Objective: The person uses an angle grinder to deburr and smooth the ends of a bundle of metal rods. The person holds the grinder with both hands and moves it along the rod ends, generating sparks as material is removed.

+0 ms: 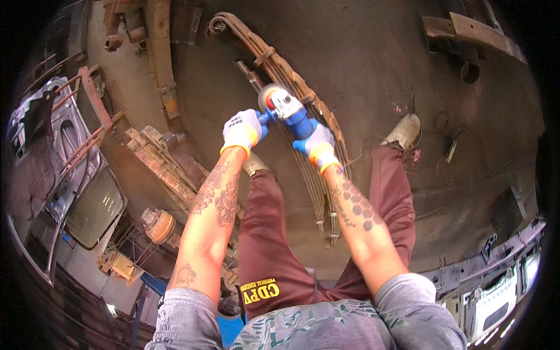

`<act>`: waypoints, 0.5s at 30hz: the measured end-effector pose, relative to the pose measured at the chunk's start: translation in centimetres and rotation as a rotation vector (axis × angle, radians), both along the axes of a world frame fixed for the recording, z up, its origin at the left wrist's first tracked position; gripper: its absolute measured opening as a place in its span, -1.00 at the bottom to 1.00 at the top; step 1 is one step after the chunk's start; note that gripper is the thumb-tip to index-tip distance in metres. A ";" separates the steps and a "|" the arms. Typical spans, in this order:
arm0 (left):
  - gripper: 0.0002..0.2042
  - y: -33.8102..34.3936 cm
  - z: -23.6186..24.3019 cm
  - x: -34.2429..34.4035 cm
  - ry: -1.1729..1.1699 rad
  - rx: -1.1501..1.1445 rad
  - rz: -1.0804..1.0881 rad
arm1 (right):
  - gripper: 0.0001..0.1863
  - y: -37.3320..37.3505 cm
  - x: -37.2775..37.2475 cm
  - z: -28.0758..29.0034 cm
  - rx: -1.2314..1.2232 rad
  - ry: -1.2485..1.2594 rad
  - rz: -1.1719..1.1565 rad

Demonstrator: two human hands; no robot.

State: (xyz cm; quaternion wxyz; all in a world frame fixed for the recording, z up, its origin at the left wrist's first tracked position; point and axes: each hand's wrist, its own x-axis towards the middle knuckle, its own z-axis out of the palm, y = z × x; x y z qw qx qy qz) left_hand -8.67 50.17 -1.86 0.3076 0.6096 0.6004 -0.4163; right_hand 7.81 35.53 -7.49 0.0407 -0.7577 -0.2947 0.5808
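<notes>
A blue angle grinder with a silver head is held out in front of me in both gloved hands. My left hand, in a pale glove with an orange cuff, is wrapped round its side handle. My right hand, gloved alike, grips the blue body. The grinder's round disc looks blurred and lies over a rusty leaf spring pack on the floor. The long curved leaves run between my legs, with a rolled eye at the far end. Whether the disc touches the metal, I cannot tell.
More rusty spring packs lie to my left, beside a metal frame and a car door shell. A rusty hub-like part sits nearer. Another curved leaf lies far right. My boots flank the spring.
</notes>
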 end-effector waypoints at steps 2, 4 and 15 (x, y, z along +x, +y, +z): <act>-0.70 -0.4 0.1 -0.1 -0.040 -0.006 -0.023 | -0.39 -0.7 0.0 0.5 -0.013 0.008 -0.061; -0.72 -1.2 -0.3 0.3 -0.025 0.002 -0.039 | -0.38 -1.3 0.5 0.5 -0.028 0.014 -0.065; -0.68 2.6 -0.9 3.0 -0.194 0.026 -0.118 | -0.32 -1.2 1.9 -2.1 0.030 -0.054 -0.197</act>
